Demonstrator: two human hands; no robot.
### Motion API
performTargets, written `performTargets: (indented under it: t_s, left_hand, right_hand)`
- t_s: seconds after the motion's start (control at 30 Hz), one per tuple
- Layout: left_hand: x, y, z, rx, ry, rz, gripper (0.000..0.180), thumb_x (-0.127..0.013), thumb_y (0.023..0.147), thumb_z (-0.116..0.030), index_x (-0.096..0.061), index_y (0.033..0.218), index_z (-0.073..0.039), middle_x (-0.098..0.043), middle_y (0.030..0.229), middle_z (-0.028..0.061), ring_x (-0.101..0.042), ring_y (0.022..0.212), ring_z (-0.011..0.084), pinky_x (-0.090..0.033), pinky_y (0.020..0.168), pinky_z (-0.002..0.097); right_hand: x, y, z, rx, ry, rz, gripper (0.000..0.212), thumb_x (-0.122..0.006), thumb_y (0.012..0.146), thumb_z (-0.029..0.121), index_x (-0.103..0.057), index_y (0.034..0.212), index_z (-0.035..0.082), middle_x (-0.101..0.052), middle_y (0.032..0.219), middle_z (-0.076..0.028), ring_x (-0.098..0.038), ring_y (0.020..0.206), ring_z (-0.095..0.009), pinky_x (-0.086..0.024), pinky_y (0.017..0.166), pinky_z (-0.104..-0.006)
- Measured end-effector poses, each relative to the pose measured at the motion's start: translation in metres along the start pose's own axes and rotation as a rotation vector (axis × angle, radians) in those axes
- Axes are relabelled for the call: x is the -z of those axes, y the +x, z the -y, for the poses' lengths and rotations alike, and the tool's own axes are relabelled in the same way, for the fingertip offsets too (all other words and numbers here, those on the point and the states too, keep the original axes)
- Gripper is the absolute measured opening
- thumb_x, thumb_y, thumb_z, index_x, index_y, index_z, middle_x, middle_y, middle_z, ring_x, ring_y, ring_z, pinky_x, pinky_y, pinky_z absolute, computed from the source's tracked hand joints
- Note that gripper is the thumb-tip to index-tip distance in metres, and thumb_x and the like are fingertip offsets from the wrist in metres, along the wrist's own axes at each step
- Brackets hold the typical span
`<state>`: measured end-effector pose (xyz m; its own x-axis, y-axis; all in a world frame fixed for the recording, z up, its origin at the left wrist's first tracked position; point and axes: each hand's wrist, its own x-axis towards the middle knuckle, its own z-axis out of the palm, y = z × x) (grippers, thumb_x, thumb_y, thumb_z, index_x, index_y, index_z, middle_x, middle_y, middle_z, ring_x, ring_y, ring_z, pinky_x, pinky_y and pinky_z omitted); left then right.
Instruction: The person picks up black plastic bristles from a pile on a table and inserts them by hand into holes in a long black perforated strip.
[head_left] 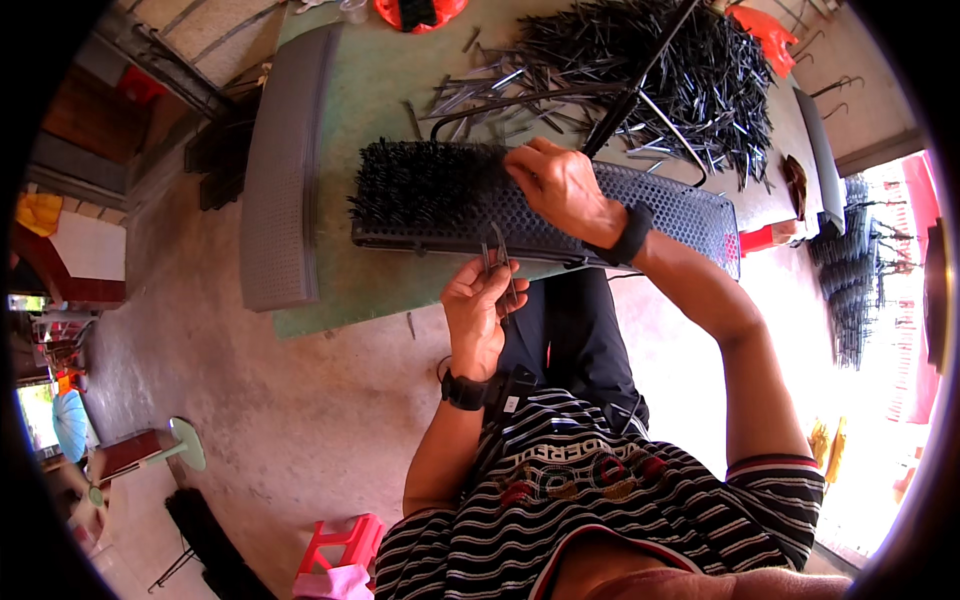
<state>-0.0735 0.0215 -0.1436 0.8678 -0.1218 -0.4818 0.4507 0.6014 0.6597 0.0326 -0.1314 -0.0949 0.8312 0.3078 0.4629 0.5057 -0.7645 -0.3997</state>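
A long black perforated board (672, 205) lies along the table's near edge. Dense black bristle tufts (405, 188) fill its left part, while the right part shows bare round holes. My left hand (474, 312) is closed around a few thin dark bristle strips (499, 250), just in front of the board's near edge. Over the board, beside the last tufts, my right hand (568, 188) is closed in a pinch. Whatever its fingertips hold is hidden. A dark metal rod stand (612, 122) rises behind the board, close to my right hand.
A large heap of loose black strips (665, 75) covers the table's far right. Stacked grey perforated sheets (288, 170) lie on the green tabletop (375, 90) at left. A red stool (342, 548) and a green-based fan (186, 444) stand on the floor at lower left.
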Motion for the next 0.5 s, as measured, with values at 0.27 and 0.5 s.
performTargets:
  t_s: [0.27,0.5]
  left_hand:
    - [-0.008,-0.001,0.004,-0.061,0.058,-0.002,0.019,-0.060,0.085,-0.005,-0.060,0.103,0.001,-0.066,0.092,0.0115,-0.064,0.070,0.0198,-0.054,0.059,0.0304]
    - [0.000,0.003,0.010,-0.064,-0.022,-0.042,0.018,-0.060,0.086,-0.007,-0.061,0.103,-0.001,-0.063,0.087,0.0074,-0.061,0.064,0.0176,-0.052,0.056,0.0300]
  right_hand:
    - [0.017,-0.013,0.016,-0.624,0.706,0.461,0.019,-0.061,0.081,0.011,-0.064,0.078,-0.008,-0.061,0.061,-0.008,-0.061,0.050,-0.011,-0.045,0.041,-0.0238]
    - [0.014,-0.012,0.011,-0.496,0.678,-0.021,0.016,-0.059,0.084,0.006,-0.058,0.095,-0.005,-0.064,0.069,-0.011,-0.064,0.056,-0.013,-0.048,0.048,-0.0248]
